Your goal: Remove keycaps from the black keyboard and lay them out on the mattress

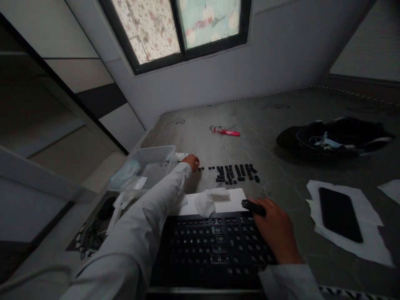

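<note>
A black keyboard (pixel 215 241) lies in front of me, with the caps gone from many of its keys. Beyond it, loose black keycaps (pixel 239 171) are laid out in rows on the table. My left hand (pixel 191 161) reaches over to the left end of the keycaps. Its fingers are pinched together at the table surface, and what they hold, if anything, is too small to make out. My right hand (pixel 276 227) is closed around a short, thick black stick-like tool (pixel 254 207) above the keyboard's upper right. A crumpled white tissue (pixel 206 202) rests on a white sheet (pixel 234 195) behind the keyboard.
A clear plastic bin (pixel 156 166) stands at the left with wrappers inside. A red item (pixel 226 131) lies farther back. To the right are a black bag (pixel 337 135) and a black phone (pixel 340 214) on white paper. Tangled cables (pixel 89 237) lie at lower left.
</note>
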Action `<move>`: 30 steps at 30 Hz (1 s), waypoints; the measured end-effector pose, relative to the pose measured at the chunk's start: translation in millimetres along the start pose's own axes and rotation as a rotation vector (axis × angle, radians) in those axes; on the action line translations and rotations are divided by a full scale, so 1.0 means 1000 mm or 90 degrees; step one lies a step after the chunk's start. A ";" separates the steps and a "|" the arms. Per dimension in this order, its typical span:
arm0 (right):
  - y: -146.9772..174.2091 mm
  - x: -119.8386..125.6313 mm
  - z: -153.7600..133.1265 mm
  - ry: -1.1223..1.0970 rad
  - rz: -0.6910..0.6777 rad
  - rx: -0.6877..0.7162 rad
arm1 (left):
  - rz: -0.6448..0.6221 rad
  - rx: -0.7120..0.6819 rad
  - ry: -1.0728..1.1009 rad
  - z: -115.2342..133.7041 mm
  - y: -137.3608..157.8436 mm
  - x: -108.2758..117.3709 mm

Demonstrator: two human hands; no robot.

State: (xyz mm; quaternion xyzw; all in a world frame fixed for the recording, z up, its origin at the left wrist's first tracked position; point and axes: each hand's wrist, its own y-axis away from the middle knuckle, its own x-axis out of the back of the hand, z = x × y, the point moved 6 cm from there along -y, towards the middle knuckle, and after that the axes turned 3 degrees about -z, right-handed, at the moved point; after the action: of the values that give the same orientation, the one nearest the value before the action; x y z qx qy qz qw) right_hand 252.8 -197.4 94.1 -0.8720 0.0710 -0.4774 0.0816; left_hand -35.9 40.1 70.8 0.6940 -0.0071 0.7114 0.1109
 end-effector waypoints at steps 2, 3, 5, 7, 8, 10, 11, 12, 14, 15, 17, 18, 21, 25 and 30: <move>0.000 0.001 0.000 0.003 0.000 0.001 | 0.032 0.038 0.029 0.003 0.021 0.014; 0.001 0.002 -0.002 0.003 0.003 0.007 | 0.047 0.057 0.045 0.006 0.034 0.022; 0.002 0.004 -0.005 -0.001 0.010 0.030 | 0.076 0.091 0.075 0.013 0.062 0.038; 0.004 0.008 -0.008 -0.003 0.024 0.048 | 0.104 0.121 0.101 0.025 0.098 0.054; 0.005 0.010 -0.008 -0.004 0.036 0.051 | 0.117 0.134 0.113 0.033 0.120 0.061; 0.008 0.017 -0.008 -0.001 0.072 0.047 | 0.163 0.159 0.171 0.051 0.171 0.073; 0.011 0.022 -0.007 0.001 0.098 0.043 | 0.196 0.164 0.200 0.062 0.200 0.076; 0.014 0.027 -0.006 0.004 0.123 0.042 | 0.208 0.143 0.214 0.076 0.229 0.076; 0.022 0.037 -0.006 0.007 0.170 0.042 | 0.189 0.104 0.244 0.098 0.285 0.066; 0.027 0.042 -0.008 0.010 0.186 0.047 | 0.176 0.088 0.268 0.105 0.311 0.057; 0.037 0.051 -0.014 0.015 0.204 0.065 | 0.143 0.077 0.290 0.105 0.355 0.036; 0.042 0.055 -0.018 0.016 0.205 0.076 | 0.130 0.084 0.296 0.099 0.372 0.026; 0.058 0.062 -0.031 0.008 0.198 0.099 | 0.122 0.129 0.308 0.059 0.411 0.000; 0.094 0.064 -0.043 -0.008 0.260 0.158 | 0.200 0.162 0.293 0.001 0.443 -0.020; 0.175 0.044 -0.039 0.018 0.343 0.246 | 0.345 0.138 0.329 -0.030 0.470 -0.043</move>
State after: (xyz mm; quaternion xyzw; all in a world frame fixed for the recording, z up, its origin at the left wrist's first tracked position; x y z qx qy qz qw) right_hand 235.1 -380.1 114.3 -0.7836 0.2083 -0.4551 0.3681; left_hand -143.7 -420.0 94.8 0.4728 -0.0869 0.8627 -0.1570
